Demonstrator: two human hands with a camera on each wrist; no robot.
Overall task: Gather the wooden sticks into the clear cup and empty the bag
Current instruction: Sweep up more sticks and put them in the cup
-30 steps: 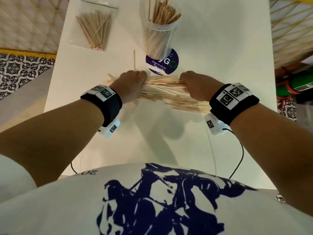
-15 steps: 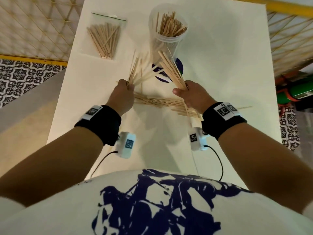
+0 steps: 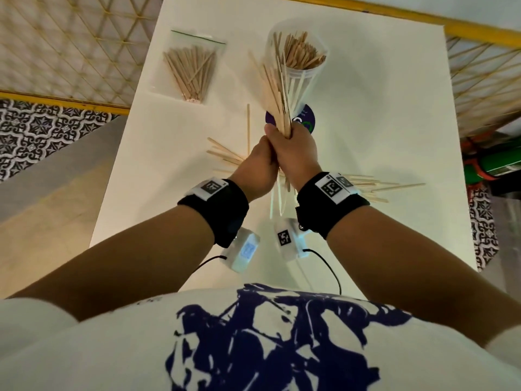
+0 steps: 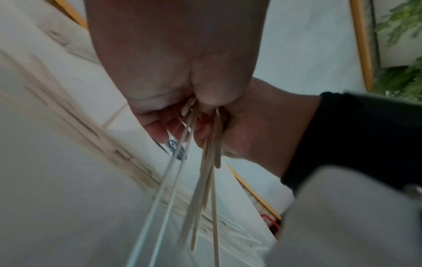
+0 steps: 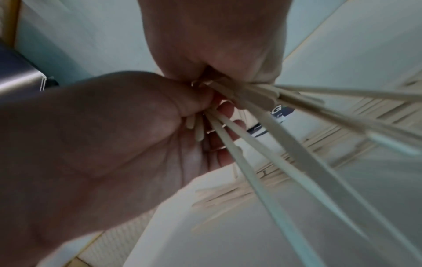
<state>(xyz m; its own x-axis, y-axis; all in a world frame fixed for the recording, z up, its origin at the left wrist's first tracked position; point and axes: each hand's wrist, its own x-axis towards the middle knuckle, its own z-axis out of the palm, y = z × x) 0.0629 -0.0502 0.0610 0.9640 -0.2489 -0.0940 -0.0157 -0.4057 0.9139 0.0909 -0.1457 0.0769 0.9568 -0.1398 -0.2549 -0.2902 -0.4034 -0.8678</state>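
Both hands meet above the table's middle and grip one bundle of wooden sticks [image 3: 277, 94]. My right hand [image 3: 296, 153] wraps it from the right and my left hand [image 3: 258, 165] closes on it from the left. The bundle's top fans out against the near side of the clear cup [image 3: 303, 73], which holds several sticks. In the wrist views the stick bundle's [image 4: 206, 162] lower ends [image 5: 251, 130] hang out below the curled fingers. The clear bag [image 3: 193, 69] of sticks lies flat at the far left.
Loose sticks [image 3: 225, 155] lie on the white table [image 3: 380, 122] left of the hands, with more loose sticks [image 3: 377, 187] on the right. A single stick [image 3: 248, 125] lies by a purple sticker [image 3: 307, 119] under the cup. Table edges drop to tiled floor.
A second ago both hands pressed the pile on the table. Each then lifted its own bunch. Now the hands have come together, joining the bunches into one bundle below the cup.
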